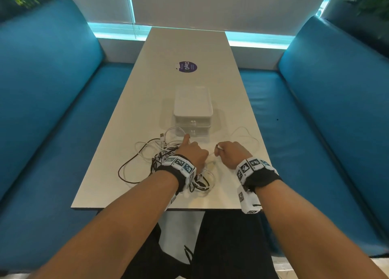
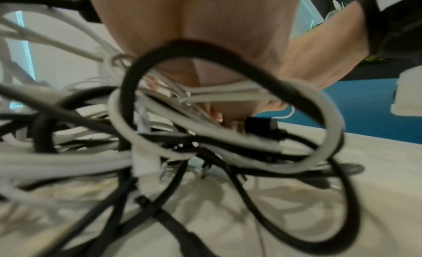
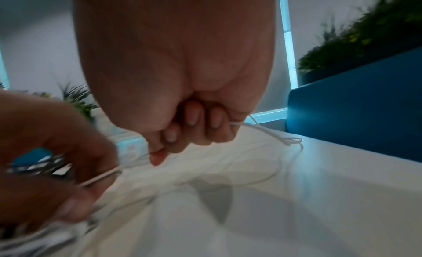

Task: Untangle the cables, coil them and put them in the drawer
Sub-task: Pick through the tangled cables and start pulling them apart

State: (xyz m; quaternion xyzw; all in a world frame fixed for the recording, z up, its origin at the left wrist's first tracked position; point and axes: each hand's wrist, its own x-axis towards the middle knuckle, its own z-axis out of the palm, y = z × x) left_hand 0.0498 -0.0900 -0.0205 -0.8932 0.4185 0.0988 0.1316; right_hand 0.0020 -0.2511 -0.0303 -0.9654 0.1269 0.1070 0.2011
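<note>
A tangle of black and white cables point(image 1: 163, 155) lies on the white table point(image 1: 189, 47) near its front edge, under my left wrist. My left hand point(image 1: 194, 152) rests over its right side, with the fingers curled round white strands of the tangle point(image 2: 219, 93). My right hand point(image 1: 228, 153) is closed in a fist just to the right. It grips a thin white cable point(image 3: 262, 133), which runs across to the left hand point(image 3: 57, 143) and loops out to the right on the table. Behind the hands stands the white drawer unit point(image 1: 192, 108), with both drawers closed.
A round purple sticker point(image 1: 186, 66) lies farther back on the table. Blue padded benches run along the left point(image 1: 52, 89) and the right point(image 1: 326, 110). Window blinds close the far end, and plants stand behind the bench backs.
</note>
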